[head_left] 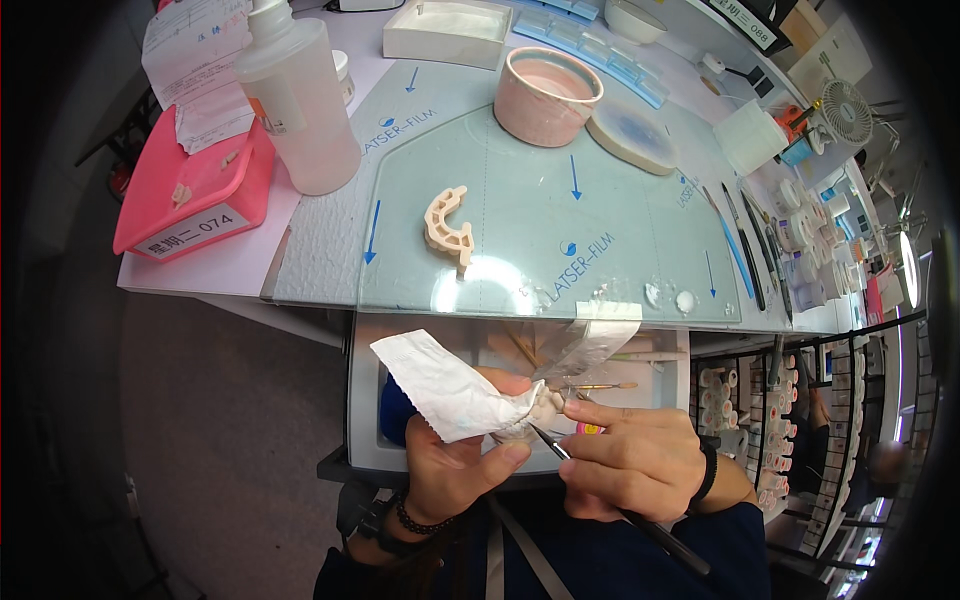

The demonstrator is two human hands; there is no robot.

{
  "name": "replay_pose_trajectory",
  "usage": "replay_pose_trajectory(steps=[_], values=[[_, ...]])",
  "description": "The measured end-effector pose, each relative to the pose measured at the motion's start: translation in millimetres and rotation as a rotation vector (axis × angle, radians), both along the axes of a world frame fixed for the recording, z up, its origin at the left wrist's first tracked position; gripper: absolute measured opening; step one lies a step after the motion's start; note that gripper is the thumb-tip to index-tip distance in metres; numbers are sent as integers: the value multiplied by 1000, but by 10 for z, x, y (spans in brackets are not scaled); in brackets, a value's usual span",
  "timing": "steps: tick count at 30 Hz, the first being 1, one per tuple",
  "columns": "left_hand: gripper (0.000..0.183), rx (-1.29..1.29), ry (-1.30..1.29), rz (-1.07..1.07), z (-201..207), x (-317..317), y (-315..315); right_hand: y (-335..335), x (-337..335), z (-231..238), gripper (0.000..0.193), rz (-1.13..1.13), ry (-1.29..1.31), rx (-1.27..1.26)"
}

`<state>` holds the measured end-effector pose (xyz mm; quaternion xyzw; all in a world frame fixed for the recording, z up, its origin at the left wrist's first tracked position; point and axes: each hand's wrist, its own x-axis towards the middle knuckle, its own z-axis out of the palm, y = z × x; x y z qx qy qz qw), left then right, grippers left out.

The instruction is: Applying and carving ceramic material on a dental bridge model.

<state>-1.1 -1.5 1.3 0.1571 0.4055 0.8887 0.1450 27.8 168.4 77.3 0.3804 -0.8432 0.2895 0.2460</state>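
Over an open drawer, my left hand point(450, 478) is closed around a small off-white tooth-shaped dental piece point(546, 402) together with a crumpled white tissue point(440, 385), which sticks out to the upper left. My right hand point(635, 458) pinches a slim black-handled brush point(668, 543). Its dark pointed tip meets the near side of the dental piece, while the right index finger reaches toward the piece's right edge. My fingers and the tissue cover much of the piece. A beige horseshoe-shaped dental arch point(440, 225) lies on the glass plate point(500, 190) beyond my hands.
The drawer point(640, 375) holds brushes and a folded white tissue hangs at its far edge point(608, 318). Farther back are a pink bowl point(540, 115), a round pad point(630, 138), a bottle point(310, 130) and a pink tray point(200, 190). Several tools point(750, 245) lie right.
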Motion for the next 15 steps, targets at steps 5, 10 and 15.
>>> replay_pose_trajectory(steps=[5, 10, 15], values=[[39, -9, 0, -10, -4, -2, -8, -2, 7, 1, 20, -13, 7, 22], [39, -17, 2, -14, 17, -5, -10, 1, 3, -5, 20, -13, 2, 6], [39, -17, -5, -14, 6, 0, -15, 7, 15, -15, 20, -25, -11, -15]])
